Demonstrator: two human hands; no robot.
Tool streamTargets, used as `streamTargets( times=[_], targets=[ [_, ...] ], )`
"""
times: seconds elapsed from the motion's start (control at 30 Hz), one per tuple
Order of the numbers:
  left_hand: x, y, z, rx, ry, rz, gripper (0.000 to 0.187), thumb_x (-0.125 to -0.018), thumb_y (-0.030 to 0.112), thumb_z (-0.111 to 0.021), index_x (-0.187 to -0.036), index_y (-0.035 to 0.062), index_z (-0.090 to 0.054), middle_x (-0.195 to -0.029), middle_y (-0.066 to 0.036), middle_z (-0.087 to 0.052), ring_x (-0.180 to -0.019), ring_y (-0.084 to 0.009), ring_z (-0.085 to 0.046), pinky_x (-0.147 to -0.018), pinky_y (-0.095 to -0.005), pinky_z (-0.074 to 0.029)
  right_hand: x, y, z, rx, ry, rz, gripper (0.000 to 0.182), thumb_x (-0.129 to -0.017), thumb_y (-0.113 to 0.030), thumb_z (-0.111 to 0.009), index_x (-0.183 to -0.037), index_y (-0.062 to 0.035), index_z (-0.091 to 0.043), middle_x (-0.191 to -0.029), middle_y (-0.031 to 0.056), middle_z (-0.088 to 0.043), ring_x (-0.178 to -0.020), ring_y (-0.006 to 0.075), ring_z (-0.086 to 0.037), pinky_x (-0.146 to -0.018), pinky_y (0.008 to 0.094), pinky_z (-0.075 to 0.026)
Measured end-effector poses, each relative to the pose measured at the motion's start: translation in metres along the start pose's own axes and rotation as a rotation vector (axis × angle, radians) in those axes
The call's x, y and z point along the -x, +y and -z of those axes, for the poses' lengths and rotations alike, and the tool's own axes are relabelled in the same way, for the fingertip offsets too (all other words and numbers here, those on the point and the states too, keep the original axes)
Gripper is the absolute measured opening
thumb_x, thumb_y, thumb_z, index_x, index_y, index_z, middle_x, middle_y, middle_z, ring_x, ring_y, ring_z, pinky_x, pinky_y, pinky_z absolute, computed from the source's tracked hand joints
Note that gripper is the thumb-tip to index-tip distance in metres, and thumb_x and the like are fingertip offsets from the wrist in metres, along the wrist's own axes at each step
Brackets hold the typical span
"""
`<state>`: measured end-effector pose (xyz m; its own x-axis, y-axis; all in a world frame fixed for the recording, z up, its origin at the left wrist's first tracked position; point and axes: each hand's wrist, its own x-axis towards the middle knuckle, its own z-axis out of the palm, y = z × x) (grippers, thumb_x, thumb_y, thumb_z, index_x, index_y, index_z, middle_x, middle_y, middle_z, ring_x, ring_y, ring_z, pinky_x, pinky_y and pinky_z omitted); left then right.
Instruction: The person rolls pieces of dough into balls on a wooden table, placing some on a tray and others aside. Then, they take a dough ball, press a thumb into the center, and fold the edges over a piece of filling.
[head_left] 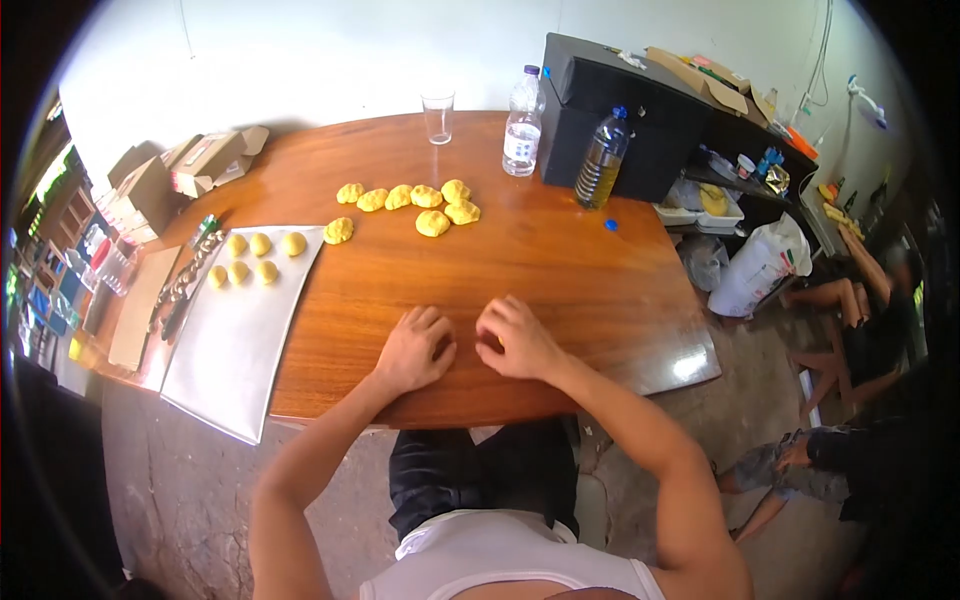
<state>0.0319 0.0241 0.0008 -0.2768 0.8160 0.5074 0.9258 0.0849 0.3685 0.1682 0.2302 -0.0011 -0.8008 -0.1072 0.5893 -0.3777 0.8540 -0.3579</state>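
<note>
My left hand point(416, 348) rests on the wooden table point(560, 270) near its front edge, fingers curled down and thumb bent in toward them. A short gap away, my right hand point(518, 338) is cupped the same way against the tabletop. Whatever may lie under either palm is hidden. Beyond my hands sit several rough yellow dough lumps point(432, 223), one of them alone beside the tray. To the left, a silver baking tray point(225, 350) carries several smoother dough balls point(266, 272) at its far end.
A drinking glass point(438, 118), a water bottle point(522, 135), an oil bottle point(602, 160) and a blue cap point(611, 225) stand or lie toward the back. A black box point(640, 130) fills the back right corner. Cardboard boxes point(205, 165) are at left. People sit at right.
</note>
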Motion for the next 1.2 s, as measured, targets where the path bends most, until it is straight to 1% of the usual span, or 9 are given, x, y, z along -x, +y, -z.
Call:
streamTargets(
  times=[0.07, 0.33, 0.47, 0.6, 0.63, 0.73, 0.83, 1.0, 1.2],
  targets=[
    [0.02, 0.01, 0.015, -0.04, -0.092, 0.018, 0.015, -0.085, 0.017, -0.075, -0.091, 0.0078, -0.065, -0.101, -0.014, -0.062, -0.099, -0.0374, -0.059, -0.09, -0.0481, -0.05, 0.018, -0.018, 0.016, -0.038, -0.073, -0.014, 0.019, -0.082, -0.014, -0.077, -0.092, -0.0068, -0.062, -0.099, 0.0113, -0.058, -0.098, 0.0342, -0.056, -0.09, 0.0459, -0.049],
    [0.031, -0.024, 0.042, -0.082, 0.016, 0.22, 0.017, -0.087, 0.017, -0.075, -0.097, 0.0049, -0.068, -0.101, -0.017, -0.066, -0.099, -0.0403, -0.061, -0.089, -0.0489, -0.052, 0.023, 0.019, 0.04, 0.126, -0.043, -0.104, 0.02, -0.083, -0.016, -0.077, -0.093, -0.006, -0.062, -0.1, 0.0131, -0.058, -0.099, 0.0346, -0.058, -0.09, 0.046, -0.05],
    [-0.004, -0.018, 0.008, -0.038, 0.073, 0.09, 0.015, -0.085, 0.016, -0.073, -0.091, 0.0044, -0.066, -0.094, -0.015, -0.064, -0.096, -0.0391, -0.061, -0.086, -0.0484, -0.053, -0.011, 0.031, 0.001, 0.023, 0.017, -0.133, 0.021, -0.081, -0.016, -0.078, -0.087, -0.0067, -0.061, -0.1, 0.0131, -0.06, -0.099, 0.0356, -0.058, -0.088, 0.0461, -0.05],
    [0.011, -0.001, 0.014, -0.011, -0.016, -0.024, 0.016, -0.086, 0.016, -0.074, -0.092, 0.0053, -0.064, -0.101, -0.014, -0.062, -0.099, -0.0376, -0.06, -0.092, -0.0491, -0.05, 0.002, -0.008, 0.005, -0.027, -0.059, 0.025, 0.02, -0.082, -0.016, -0.079, -0.093, -0.0064, -0.064, -0.102, 0.0127, -0.06, -0.097, 0.0353, -0.058, -0.089, 0.0466, -0.05],
    [0.021, 0.0, 0.024, 0.001, -0.105, 0.033, 0.017, -0.087, 0.016, -0.075, -0.092, 0.0046, -0.064, -0.102, -0.016, -0.061, -0.103, -0.0384, -0.059, -0.094, -0.0482, -0.05, 0.012, -0.012, 0.012, -0.025, -0.06, 0.034, 0.02, -0.082, -0.016, -0.079, -0.093, -0.0064, -0.064, -0.102, 0.0127, -0.06, -0.097, 0.0353, -0.058, -0.089, 0.0466, -0.05],
    [0.044, -0.011, 0.044, 0.035, -0.012, -0.008, 0.018, -0.087, 0.018, -0.075, -0.093, 0.005, -0.064, -0.103, -0.016, -0.061, -0.103, -0.0383, -0.059, -0.094, -0.0482, -0.049, 0.034, 0.0, 0.04, -0.007, -0.057, 0.025, 0.022, -0.083, -0.018, -0.079, -0.096, -0.0057, -0.066, -0.102, 0.0128, -0.06, -0.096, 0.035, -0.058, -0.09, 0.0468, -0.05],
    [0.038, -0.022, 0.046, -0.033, -0.02, 0.078, 0.019, -0.087, 0.018, -0.076, -0.094, 0.0052, -0.063, -0.1, -0.017, -0.062, -0.1, -0.039, -0.061, -0.089, -0.0485, -0.052, 0.037, 0.016, 0.055, 0.154, -0.041, -0.15, 0.023, -0.082, -0.017, -0.081, -0.095, -0.0068, -0.065, -0.096, 0.0128, -0.06, -0.096, 0.0356, -0.058, -0.085, 0.0457, -0.049],
    [-0.004, -0.027, 0.004, -0.031, 0.04, 0.133, 0.018, -0.086, 0.018, -0.074, -0.089, 0.0042, -0.063, -0.092, -0.016, -0.063, -0.092, -0.0386, -0.062, -0.081, -0.0474, -0.053, -0.002, 0.038, 0.016, 0.129, 0.005, -0.147, 0.023, -0.082, -0.018, -0.08, -0.091, -0.007, -0.062, -0.098, 0.0128, -0.059, -0.098, 0.0356, -0.057, -0.089, 0.0461, -0.048],
    [0.016, -0.002, 0.013, 0.016, -0.046, -0.008, 0.015, -0.087, 0.017, -0.075, -0.094, 0.007, -0.067, -0.1, -0.016, -0.062, -0.105, -0.0364, -0.06, -0.095, -0.0476, -0.049, 0.009, -0.006, 0.012, 0.004, -0.096, 0.002, 0.021, -0.084, -0.017, -0.078, -0.093, -0.0068, -0.063, -0.104, 0.013, -0.059, -0.106, 0.034, -0.057, -0.096, 0.0478, -0.048]
  ],
)
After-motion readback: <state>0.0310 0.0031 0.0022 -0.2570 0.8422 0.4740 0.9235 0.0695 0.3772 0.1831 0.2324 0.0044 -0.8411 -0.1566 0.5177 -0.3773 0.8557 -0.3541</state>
